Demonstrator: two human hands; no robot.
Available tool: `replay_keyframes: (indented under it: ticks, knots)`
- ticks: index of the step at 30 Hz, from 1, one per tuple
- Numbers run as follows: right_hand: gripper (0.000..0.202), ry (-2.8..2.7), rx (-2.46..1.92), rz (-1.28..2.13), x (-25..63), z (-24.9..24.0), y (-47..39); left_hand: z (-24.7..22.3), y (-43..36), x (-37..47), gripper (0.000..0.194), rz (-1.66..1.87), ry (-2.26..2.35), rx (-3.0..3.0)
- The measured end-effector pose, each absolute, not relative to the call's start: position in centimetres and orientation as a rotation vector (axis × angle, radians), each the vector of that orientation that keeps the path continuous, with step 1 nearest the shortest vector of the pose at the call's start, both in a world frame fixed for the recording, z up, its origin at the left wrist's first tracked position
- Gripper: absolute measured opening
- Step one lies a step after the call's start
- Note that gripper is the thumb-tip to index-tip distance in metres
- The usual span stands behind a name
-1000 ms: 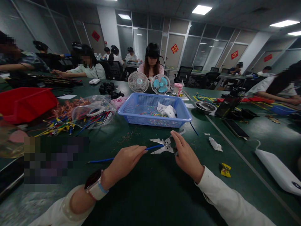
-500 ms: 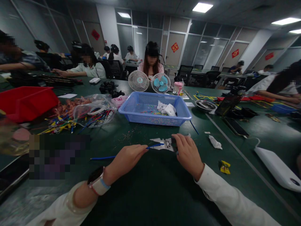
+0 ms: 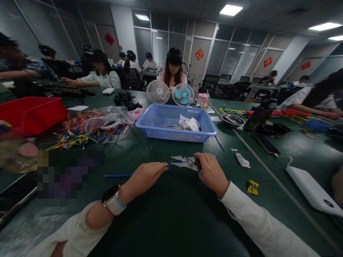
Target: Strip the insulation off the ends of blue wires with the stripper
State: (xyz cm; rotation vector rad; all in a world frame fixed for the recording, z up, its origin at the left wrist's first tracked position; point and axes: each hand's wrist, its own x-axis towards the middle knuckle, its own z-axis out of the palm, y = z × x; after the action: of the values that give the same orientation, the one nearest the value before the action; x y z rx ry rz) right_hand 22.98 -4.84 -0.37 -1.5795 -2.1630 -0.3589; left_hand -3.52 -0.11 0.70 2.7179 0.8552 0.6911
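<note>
A blue wire (image 3: pixel 119 175) runs through my left hand (image 3: pixel 144 177), which is closed on it with the fingers pointing right. Its tail sticks out to the left, and its other end lies between the jaws of a wire stripper (image 3: pixel 189 162). My right hand (image 3: pixel 211 171) is wrapped round the stripper's dark handles, which the fingers mostly cover. The silver jaws point left and are spread apart at their tips. A blue basket (image 3: pixel 174 135) with colourful scraps and white crumpled tissue (image 3: pixel 193 124) inside stands just beyond the hands.
Fine copper strands (image 3: pixel 147 151) lie before the basket. To the left are a bag of lugged wires (image 3: pixel 112 126), a red bin (image 3: pixel 32 116) and a phone (image 3: pixel 16 196). On the right are a yellow wrapper (image 3: pixel 253 187), crumpled tissue (image 3: pixel 242 160) and a white power bank (image 3: pixel 312 187). A co-worker (image 3: pixel 173 73) sits opposite.
The stripper jaws have closed somewhat around the wire's end. Both hands have otherwise stayed nearly in place, and the whole view has shifted slightly.
</note>
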Motion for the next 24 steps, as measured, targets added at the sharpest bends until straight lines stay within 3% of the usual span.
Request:
replay_keyframes:
  ticks: [7,24]
  knots:
    - [0.031,-2.22,-1.66,-0.391,23.28,0.15,-4.8,0.46,-0.02,-3.58,0.033,0.662,0.806,2.756]
    - [0.023,-2.284,-1.699,-0.467,23.69,-0.02,-4.29,0.66,-0.14,-3.47,0.03,0.551,0.863,2.769]
